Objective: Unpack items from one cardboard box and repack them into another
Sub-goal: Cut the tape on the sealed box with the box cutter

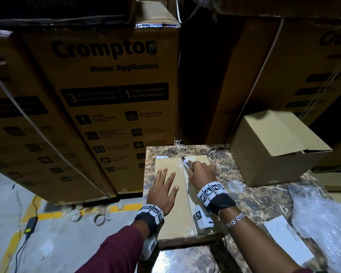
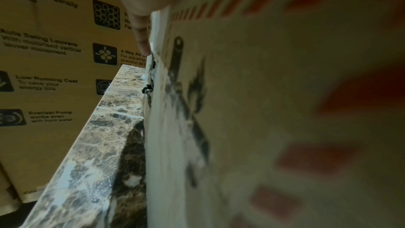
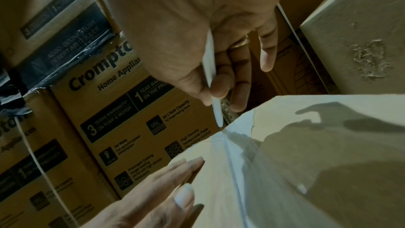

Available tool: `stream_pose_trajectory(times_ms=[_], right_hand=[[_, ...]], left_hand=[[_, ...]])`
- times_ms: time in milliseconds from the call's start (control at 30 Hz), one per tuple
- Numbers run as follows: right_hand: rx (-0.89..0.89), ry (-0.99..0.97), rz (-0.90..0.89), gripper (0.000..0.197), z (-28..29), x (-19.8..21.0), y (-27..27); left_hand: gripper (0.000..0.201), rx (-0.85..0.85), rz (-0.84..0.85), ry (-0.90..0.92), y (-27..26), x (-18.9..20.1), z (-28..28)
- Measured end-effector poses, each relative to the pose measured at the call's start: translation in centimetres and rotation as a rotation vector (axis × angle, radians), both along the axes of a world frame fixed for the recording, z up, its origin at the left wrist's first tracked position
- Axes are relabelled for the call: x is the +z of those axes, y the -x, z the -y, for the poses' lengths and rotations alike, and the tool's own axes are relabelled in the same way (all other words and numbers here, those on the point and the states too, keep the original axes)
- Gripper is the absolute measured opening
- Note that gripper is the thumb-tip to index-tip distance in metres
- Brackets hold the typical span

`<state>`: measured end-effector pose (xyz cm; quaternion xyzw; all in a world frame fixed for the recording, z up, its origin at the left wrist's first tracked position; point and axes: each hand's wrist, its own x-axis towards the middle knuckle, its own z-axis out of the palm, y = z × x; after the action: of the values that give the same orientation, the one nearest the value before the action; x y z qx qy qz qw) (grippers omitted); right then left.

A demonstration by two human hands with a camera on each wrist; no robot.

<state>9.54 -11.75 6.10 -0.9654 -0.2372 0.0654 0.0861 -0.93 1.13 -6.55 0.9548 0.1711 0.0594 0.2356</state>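
The left hand [image 1: 162, 191] lies flat, fingers straight and spread, on the taped box [image 1: 171, 201] atop the marble table [image 1: 264, 203]. Right of those fingers, the right hand [image 1: 202, 174] grips what looks like a box cutter [image 1: 186, 162], tip at the tape seam. Farther right sits a second box [image 1: 274, 146].

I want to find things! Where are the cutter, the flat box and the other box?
cutter [image 1: 186, 162], head view, its white tip.
flat box [image 1: 166, 219], head view, bare top near the left wrist.
other box [image 1: 264, 154], head view, its front wall.
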Motion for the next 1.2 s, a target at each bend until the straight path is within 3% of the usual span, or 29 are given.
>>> stream_pose_trajectory(times_ms=[800, 1000, 1200], right_hand=[[0.074, 0.049, -0.073, 0.008, 0.6, 1.7, 0.1], [0.028, 0.01, -0.128, 0.02, 1.3, 1.6, 0.0], [0.048, 0.038, -0.1, 0.016, 1.5, 0.8, 0.7]], left_hand=[[0.056, 0.0, 0.006, 0.016, 0.0, -0.1, -0.1], [0.056, 0.001, 0.014, 0.014, 0.1, 0.1, 0.0], [0.056, 0.004, 0.015, 0.035, 0.1, 0.0, -0.1]])
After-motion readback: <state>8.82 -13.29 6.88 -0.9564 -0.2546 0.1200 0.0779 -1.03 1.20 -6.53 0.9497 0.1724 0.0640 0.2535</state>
